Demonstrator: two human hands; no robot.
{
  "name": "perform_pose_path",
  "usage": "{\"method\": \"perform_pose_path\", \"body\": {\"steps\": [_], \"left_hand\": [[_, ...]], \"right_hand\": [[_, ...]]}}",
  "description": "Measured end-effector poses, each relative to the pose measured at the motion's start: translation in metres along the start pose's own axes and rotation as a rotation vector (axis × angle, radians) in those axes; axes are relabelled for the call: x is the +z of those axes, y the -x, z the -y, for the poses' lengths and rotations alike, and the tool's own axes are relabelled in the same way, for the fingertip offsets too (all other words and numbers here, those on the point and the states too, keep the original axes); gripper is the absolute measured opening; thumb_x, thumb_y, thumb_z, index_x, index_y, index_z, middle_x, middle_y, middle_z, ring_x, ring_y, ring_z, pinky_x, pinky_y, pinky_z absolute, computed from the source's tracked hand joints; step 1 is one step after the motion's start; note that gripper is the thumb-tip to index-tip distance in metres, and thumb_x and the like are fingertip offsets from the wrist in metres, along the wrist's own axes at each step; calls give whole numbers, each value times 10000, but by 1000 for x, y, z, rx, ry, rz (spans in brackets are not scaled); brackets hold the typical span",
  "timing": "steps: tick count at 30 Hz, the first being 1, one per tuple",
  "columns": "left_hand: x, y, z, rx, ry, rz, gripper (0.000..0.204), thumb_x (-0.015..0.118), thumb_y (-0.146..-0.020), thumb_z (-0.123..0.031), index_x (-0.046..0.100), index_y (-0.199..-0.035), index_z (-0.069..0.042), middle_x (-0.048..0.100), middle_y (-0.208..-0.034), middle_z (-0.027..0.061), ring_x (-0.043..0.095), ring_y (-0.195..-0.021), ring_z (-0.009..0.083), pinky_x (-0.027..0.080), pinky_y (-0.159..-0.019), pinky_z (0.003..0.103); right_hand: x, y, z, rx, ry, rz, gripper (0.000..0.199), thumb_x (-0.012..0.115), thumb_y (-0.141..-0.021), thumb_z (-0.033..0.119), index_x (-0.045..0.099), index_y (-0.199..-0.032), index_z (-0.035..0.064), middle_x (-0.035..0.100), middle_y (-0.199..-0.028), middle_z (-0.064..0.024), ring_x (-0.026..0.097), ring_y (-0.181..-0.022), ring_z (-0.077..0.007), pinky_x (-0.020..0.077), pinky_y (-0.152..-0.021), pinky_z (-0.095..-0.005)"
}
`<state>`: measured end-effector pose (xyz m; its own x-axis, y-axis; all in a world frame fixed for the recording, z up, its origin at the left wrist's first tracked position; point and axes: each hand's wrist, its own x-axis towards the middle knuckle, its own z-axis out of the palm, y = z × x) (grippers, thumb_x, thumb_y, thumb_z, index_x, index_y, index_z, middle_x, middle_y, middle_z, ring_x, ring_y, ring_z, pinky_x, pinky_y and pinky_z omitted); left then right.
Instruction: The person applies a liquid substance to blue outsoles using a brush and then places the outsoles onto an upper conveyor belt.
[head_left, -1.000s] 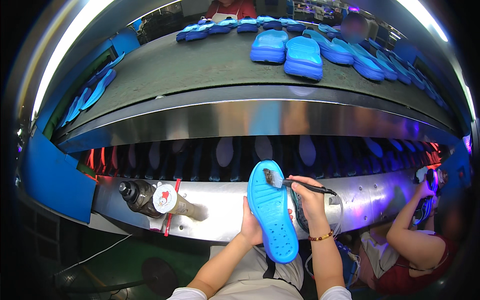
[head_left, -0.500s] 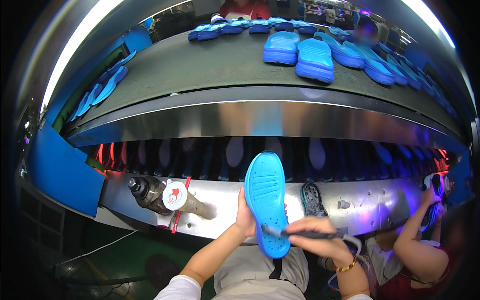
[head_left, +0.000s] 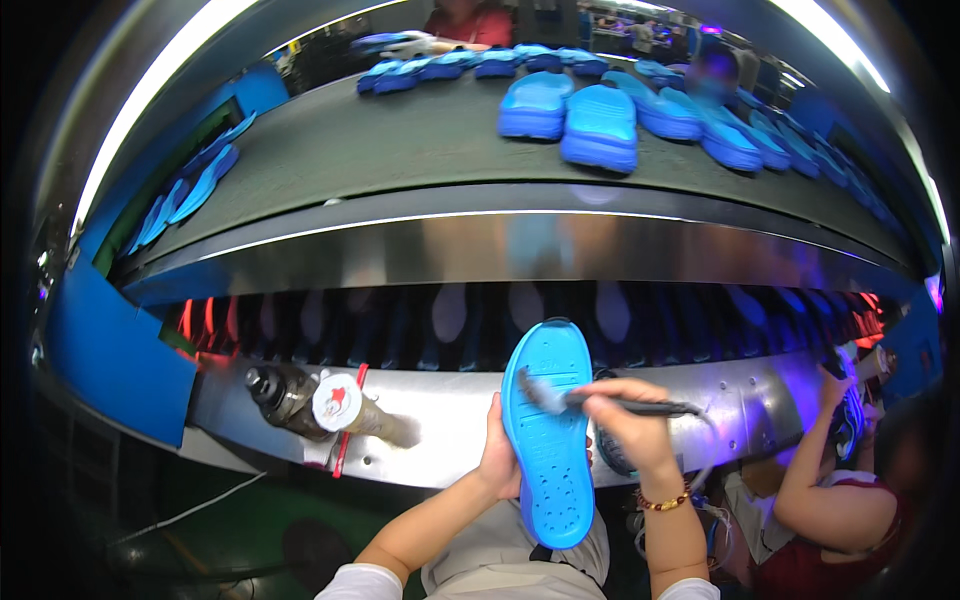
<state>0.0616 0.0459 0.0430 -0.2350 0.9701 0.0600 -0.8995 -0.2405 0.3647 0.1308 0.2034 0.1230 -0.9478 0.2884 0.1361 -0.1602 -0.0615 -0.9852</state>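
Note:
A bright blue shoe sole point(head_left: 556, 480) stands tilted in front of my body, its inner face with ridges and small holes turned up toward me. My left hand point(head_left: 502, 458) is closed around its left edge, fingertips just showing at the far side. In my right hand point(head_left: 632, 422) is a brush point(head_left: 545, 394) with a black handle and pale bristles, slightly blurred. The bristles lie against the upper half of the sole. A thin pale hose seems to hang near the handle's end.
On the metal ledge point(head_left: 440, 440) stand a dark bottle point(head_left: 285, 398) and a pale lidded cup point(head_left: 345, 402), beside a red strip point(head_left: 349, 430). A dark shoe point(head_left: 612, 450) is partly hidden behind my right hand. Blue soles point(head_left: 600, 125) line the conveyor belt point(head_left: 380, 150). A co-worker's arm point(head_left: 808, 475) is at right.
The brush has moved from the holed lower end of the sole to its upper half. The view has shifted slightly. Across the belt, a person's gloved hand now appears with a blue piece.

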Motion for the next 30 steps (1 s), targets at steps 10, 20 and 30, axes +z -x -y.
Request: {"method": "perform_pose_path", "body": {"steps": [10,20,30], "left_hand": [[7,-2,8,48,-16,-31,956,77,-738,-788,339,-1330,-84,494,-1200,173,511,-1068,325,420,-901,483],[29,-5,9,94,19,-568,953,50,-752,-765,322,-1322,-51,523,-1119,229,565,-963,337,442,-858,460],[34,-2,9,155,-120,-551,863,104,-806,-719,352,-1318,-70,476,-1231,154,488,-1100,290,406,-925,431]], "right_hand": [[2,19,1,94,88,-8,189,642,-747,-12,646,-932,-48,656,-928,-131,631,-794,-181,495,-751,-287],[4,29,3,-198,160,94,205,634,-767,-3,640,-969,-38,655,-911,-133,625,-803,-170,496,-724,-262],[8,39,22,-150,261,163,226,655,-755,8,639,-975,-38,651,-944,-158,633,-874,-194,489,-788,-268]]}}
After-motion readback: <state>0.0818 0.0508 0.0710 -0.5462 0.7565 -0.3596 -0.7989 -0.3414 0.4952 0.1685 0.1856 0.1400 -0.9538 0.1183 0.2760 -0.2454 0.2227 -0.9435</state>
